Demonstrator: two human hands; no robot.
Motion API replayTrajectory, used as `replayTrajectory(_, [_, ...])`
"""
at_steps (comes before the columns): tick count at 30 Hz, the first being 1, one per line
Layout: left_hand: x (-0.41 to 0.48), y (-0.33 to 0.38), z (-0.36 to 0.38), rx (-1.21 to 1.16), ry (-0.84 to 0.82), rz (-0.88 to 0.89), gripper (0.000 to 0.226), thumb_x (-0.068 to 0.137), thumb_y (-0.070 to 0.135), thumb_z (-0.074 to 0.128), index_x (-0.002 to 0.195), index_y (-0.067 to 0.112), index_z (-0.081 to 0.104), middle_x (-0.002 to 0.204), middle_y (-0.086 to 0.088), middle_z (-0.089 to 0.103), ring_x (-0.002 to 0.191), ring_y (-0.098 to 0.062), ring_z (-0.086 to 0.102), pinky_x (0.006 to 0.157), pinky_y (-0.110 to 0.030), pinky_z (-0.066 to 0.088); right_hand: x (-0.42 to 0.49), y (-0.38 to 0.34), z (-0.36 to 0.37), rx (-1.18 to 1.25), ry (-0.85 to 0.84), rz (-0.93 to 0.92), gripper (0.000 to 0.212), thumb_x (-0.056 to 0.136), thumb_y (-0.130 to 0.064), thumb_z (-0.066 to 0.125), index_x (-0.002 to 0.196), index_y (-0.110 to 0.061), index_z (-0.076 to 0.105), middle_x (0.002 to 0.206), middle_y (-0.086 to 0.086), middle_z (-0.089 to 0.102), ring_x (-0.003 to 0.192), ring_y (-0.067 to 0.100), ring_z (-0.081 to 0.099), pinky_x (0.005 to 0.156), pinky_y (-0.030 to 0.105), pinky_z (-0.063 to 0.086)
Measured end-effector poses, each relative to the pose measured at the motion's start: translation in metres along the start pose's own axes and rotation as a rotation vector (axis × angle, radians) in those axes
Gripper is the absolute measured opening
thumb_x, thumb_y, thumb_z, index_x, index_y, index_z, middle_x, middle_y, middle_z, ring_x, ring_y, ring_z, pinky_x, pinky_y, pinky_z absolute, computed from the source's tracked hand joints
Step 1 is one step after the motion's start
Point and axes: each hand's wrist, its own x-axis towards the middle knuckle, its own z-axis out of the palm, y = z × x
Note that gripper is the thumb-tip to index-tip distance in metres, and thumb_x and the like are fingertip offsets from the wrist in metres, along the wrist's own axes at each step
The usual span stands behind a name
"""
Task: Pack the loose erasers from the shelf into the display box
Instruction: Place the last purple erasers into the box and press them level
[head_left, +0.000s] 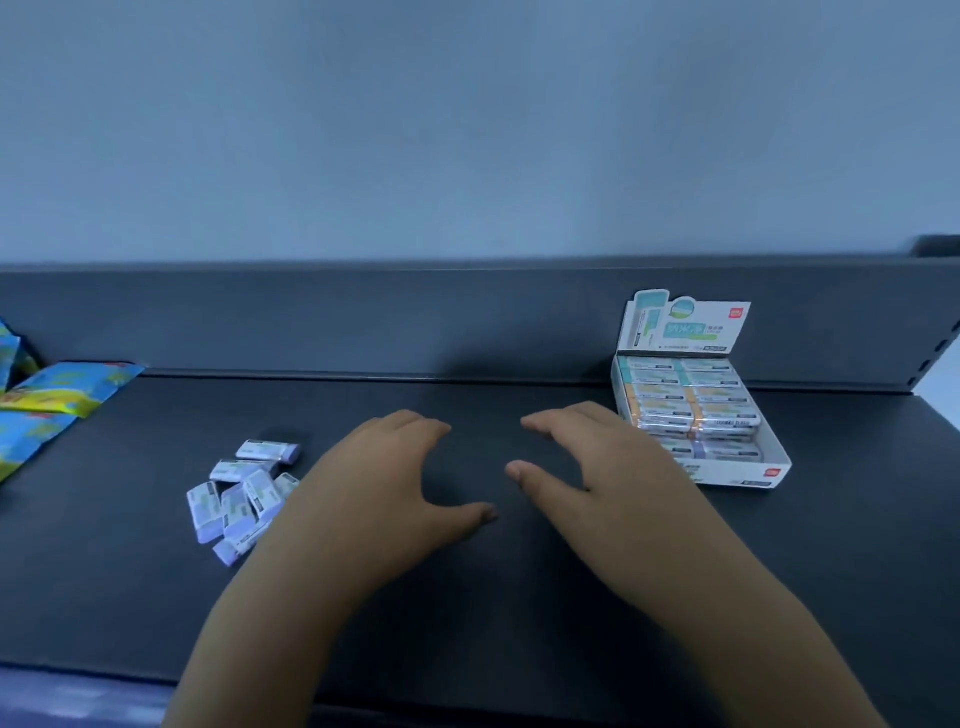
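Both hands are hovering over the dark shelf (467, 623), the left hand (379, 478) and the right hand (597, 467) with fingers relaxed and spread, holding nothing. The loose erasers (241, 496) are lying in a small heap just left of the left hand. Farther right, the display box (727, 467) is standing open, partly filled with erasers. Colourful packets (47, 400) are lying at the far left.

Roughly seven loose erasers (241, 499), one display box (727, 474), one left hand (379, 478), one right hand (597, 467), several bright packets (67, 389).
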Motion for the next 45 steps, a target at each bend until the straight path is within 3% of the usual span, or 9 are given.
replayTrajectory(6, [-0.013,-0.033,-0.011,-0.008,-0.007,-0.066,0.082,0.07,0.075,0.067,0.137,0.029,0.055,0.134,0.015,0.056,0.125,-0.01,0.052,0.104,-0.029,0.044,0.006,-0.027,0.012,-0.028,-0.049,-0.021,0.05,0.093,-0.055,0.057,0.139,-0.036,0.052,0.135,-0.026,0.048,0.125,-0.001,0.046,0.104,0.023,0.039])
replayTrajectory(13, [-0.021,-0.111,-0.043,-0.01,-0.016,-0.123,0.06,0.078,0.042,0.078,0.134,0.031,0.06,0.13,0.014,0.06,0.122,-0.012,0.056,0.099,-0.035,0.047,0.021,-0.082,0.058,-0.017,-0.105,-0.057,0.043,0.094,-0.051,0.058,0.134,-0.036,0.056,0.128,-0.024,0.049,0.117,0.001,0.051,0.1,0.027,0.044])
replayTrajectory(16, [-0.015,-0.144,-0.06,0.037,-0.033,-0.07,0.058,0.072,0.048,0.066,0.127,0.03,0.064,0.126,0.012,0.063,0.118,-0.015,0.059,0.096,-0.036,0.049,0.027,-0.106,0.078,-0.012,-0.112,-0.043,0.044,0.094,-0.052,0.056,0.135,-0.036,0.055,0.128,-0.024,0.049,0.115,0.002,0.052,0.1,0.03,0.046])
replayTrajectory(22, [0.004,-0.193,-0.072,0.125,-0.105,0.068,0.037,0.084,0.039,0.076,0.118,0.03,0.068,0.116,0.008,0.064,0.112,-0.017,0.059,0.095,-0.038,0.049,0.039,-0.141,0.11,-0.057,-0.107,0.024,0.037,0.097,-0.05,0.053,0.131,-0.035,0.058,0.125,-0.018,0.053,0.116,0.007,0.052,0.099,0.034,0.047])
replayTrajectory(26, [0.01,-0.208,-0.062,0.134,-0.149,0.132,0.02,0.083,0.038,0.074,0.102,0.031,0.07,0.097,0.009,0.062,0.096,-0.018,0.06,0.082,-0.037,0.05,0.062,-0.161,0.127,-0.188,-0.103,0.008,0.025,0.098,-0.032,0.05,0.119,-0.031,0.064,0.114,-0.007,0.058,0.106,0.018,0.057,0.089,0.042,0.052])
replayTrajectory(30, [0.012,-0.21,-0.056,0.125,-0.147,0.143,0.016,0.086,0.037,0.069,0.1,0.03,0.069,0.098,0.008,0.057,0.091,-0.017,0.059,0.079,-0.038,0.052,0.089,-0.171,0.138,-0.333,-0.263,-0.029,0.049,0.088,-0.008,0.049,0.119,-0.041,0.069,0.113,-0.004,0.057,0.104,0.022,0.058,0.084,0.045,0.055])
replayTrajectory(35, [0.015,-0.209,-0.055,0.096,-0.137,0.123,0.021,0.078,0.044,0.061,0.089,0.028,0.069,0.084,0.006,0.053,0.083,-0.02,0.059,0.074,-0.037,0.052,0.108,-0.172,0.15,-0.369,-0.332,-0.026,0.052,0.083,-0.005,0.051,0.111,-0.042,0.073,0.106,-0.003,0.062,0.099,0.023,0.061,0.081,0.046,0.057])
replayTrajectory(42, [0.012,-0.202,-0.051,0.094,-0.136,-0.012,0.037,0.084,0.051,0.063,0.114,0.031,0.06,0.098,0.007,0.06,0.095,-0.02,0.059,0.081,-0.036,0.053,0.109,-0.16,0.149,-0.434,-0.277,-0.025,0.034,0.092,-0.017,0.054,0.111,-0.039,0.071,0.095,-0.007,0.05,0.096,0.019,0.054,0.079,0.039,0.053])
replayTrajectory(45, [0.01,-0.201,-0.054,0.106,-0.109,-0.092,0.043,0.086,0.052,0.061,0.118,0.023,0.055,0.099,0.002,0.063,0.094,-0.024,0.061,0.082,-0.039,0.055,0.112,-0.153,0.144,-0.446,-0.277,-0.005,0.033,0.088,-0.014,0.05,0.107,-0.03,0.071,0.102,-0.003,0.06,0.1,0.025,0.059,0.082,0.045,0.057])
